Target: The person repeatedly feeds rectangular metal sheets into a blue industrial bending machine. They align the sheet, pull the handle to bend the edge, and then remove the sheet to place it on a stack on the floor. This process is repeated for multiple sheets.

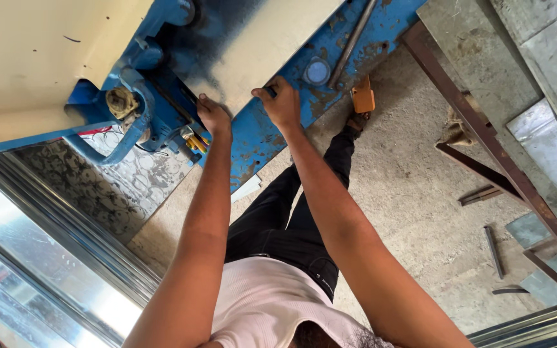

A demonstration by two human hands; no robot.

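Note:
A bare grey metal sheet point(259, 45) lies on the bed of a worn blue sheet-metal machine point(259, 138). My left hand point(213, 116) has its fingers curled over the sheet's near edge, beside the machine's blue end casting point(130, 96) and some coloured wires. My right hand point(282, 100) is closed on the same edge a little to the right, just short of a round blue boss point(317, 71) and a steel rod point(351, 42). Both arms are stretched out over my black trousers.
An orange box-shaped part point(363, 100) sits by my foot on the concrete floor point(414, 193). A rusty steel frame point(485, 142) and plain metal sheets point(549, 148) stand at the right, with scrap strips point(492, 250) nearby. A patterned sheet point(98, 187) and shiny steel profiles point(53, 245) lie at the left.

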